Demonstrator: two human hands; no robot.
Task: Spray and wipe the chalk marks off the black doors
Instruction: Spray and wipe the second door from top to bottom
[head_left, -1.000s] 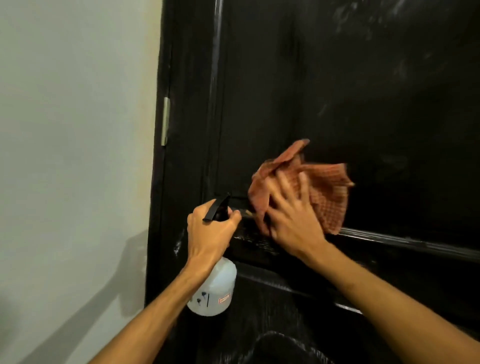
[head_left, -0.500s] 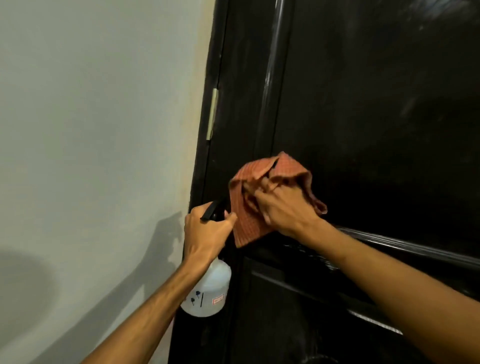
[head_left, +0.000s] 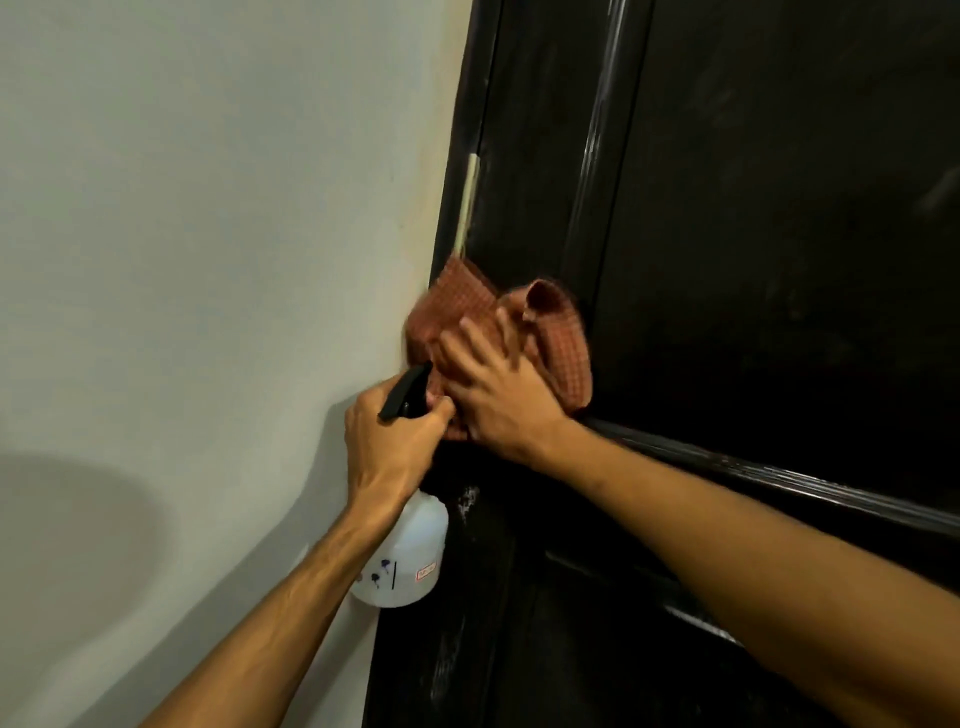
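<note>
the left grip (head_left: 387, 449) and right grip (head_left: 501, 402) are bare, and so are the sinewy left forearm (head_left: 291, 605) and right forearm (head_left: 753, 551).

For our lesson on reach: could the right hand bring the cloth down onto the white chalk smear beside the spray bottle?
Probably yes. The right hand presses the cloth on the door just above the chalk smear; the left hand and spray bottle sit beside it, not over it.

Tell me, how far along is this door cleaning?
Partway, it seems. The upper panel looks mostly dark, with only faint haze. In hand: the right hand presses the orange cloth onto the left edge of the black door, while the left hand grips the spray bottle. Left: white smears below the rail, beside the bottle.
</note>
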